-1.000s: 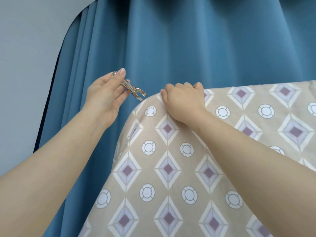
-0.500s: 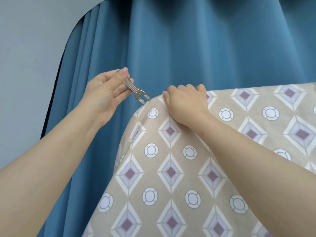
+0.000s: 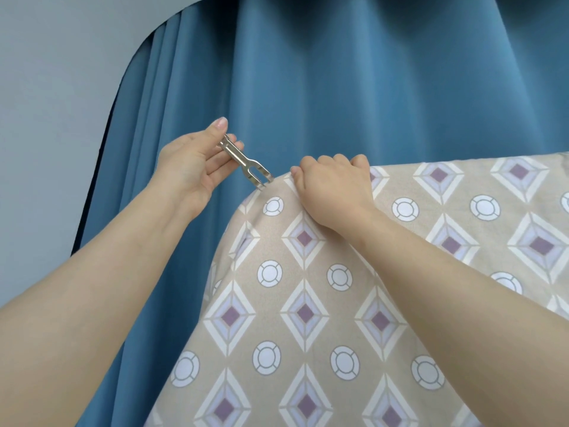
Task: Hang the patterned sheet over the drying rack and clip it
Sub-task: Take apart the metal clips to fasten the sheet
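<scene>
The patterned sheet (image 3: 308, 288) is draped over the drying rack, whose bar is hidden beneath the fabric. The right hand (image 3: 334, 188) curls its fingers over the sheet's top edge near the corner and grips it there. The left hand (image 3: 191, 167) pinches a metal clip (image 3: 246, 163) between thumb and fingers, with the forked tips just touching the corner of the cloth. The likely risk is a shallow bite: so close to the corner, the clip may catch only fabric and miss the bar, then slip off. If the right hand lets go too soon, the sheet could slide.
</scene>
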